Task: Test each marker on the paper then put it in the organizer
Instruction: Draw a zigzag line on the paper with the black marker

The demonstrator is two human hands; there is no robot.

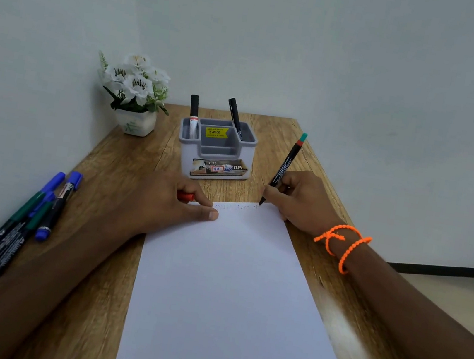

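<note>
The right hand (303, 201) grips a thin black marker (285, 165) (green end up), tip on the white paper (229, 285). The left hand (170, 203) hides a red cap (185, 196).

Marker in use (285, 165): black barrel, teal end tilted toward 1 o'clock, tip touching paper's far edge.
Paper (230, 295): white sheet, flat, faint scribbles along far edge.
Organizer (216, 153): grey, compartmented, at 12 o'clock from paper; two black markers (194, 111) upright inside.
Loose markers (23, 221): blue and green, clustered at 9 o'clock.
Red cap (186, 196): at paper's far-left corner.
</note>
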